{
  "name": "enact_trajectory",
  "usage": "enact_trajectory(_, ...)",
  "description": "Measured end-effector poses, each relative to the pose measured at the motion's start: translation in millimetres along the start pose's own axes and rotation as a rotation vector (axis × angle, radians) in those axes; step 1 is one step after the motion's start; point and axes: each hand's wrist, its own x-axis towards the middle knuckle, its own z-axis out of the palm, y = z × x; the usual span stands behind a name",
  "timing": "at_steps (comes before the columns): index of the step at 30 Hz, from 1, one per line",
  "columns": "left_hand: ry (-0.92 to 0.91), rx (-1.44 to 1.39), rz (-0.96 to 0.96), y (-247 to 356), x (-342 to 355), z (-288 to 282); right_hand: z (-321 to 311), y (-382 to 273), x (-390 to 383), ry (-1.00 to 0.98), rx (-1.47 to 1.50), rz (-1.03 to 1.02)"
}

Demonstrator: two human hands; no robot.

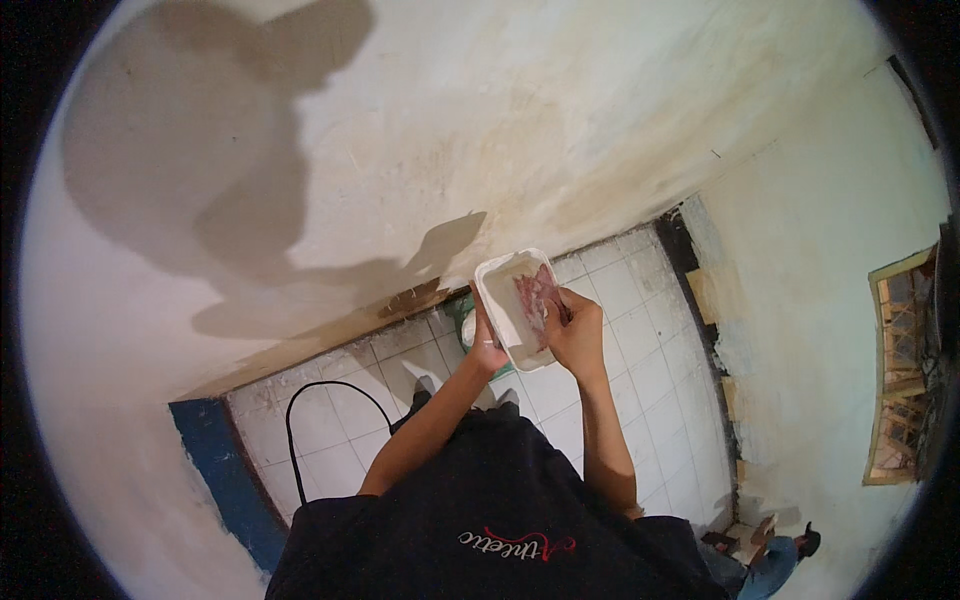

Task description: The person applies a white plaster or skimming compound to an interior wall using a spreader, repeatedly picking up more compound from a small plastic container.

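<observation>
My left hand (486,342) grips the left side of a white rectangular plastic container (505,270) with a pale coating inside. My right hand (576,330) is closed on a crumpled pinkish-red cloth or sheet (533,292) at the right inside of the container; its exact material is unclear. Behind and below the container, a green round object (464,310) with something white in it stands on the floor, mostly hidden.
A patched cream wall (560,100) rises above the white tiled floor (330,430). A black cable (290,430) loops at left beside a blue wall strip (215,470). At right are a window (895,370) and, low down, another person (785,560) in blue and a dark cap.
</observation>
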Motion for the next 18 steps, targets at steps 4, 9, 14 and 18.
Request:
enact_trajectory(4,-0.079,-0.117,-0.113,11.6,-3.0,-9.8,16.3,21.0,-5.4,-0.029,0.034,0.075)
enact_trajectory(9,0.154,0.011,-0.138,22.9,-3.0,3.3,25.4,39.9,-2.0,-0.004,0.234,0.207)
enact_trajectory(14,0.199,0.254,-0.175,35.2,0.9,15.7,17.3,50.8,6.1,-0.075,0.359,0.400)
enact_trajectory(18,0.331,0.318,-0.097,42.0,0.1,12.6,13.9,39.5,9.8,-0.079,0.540,0.542)
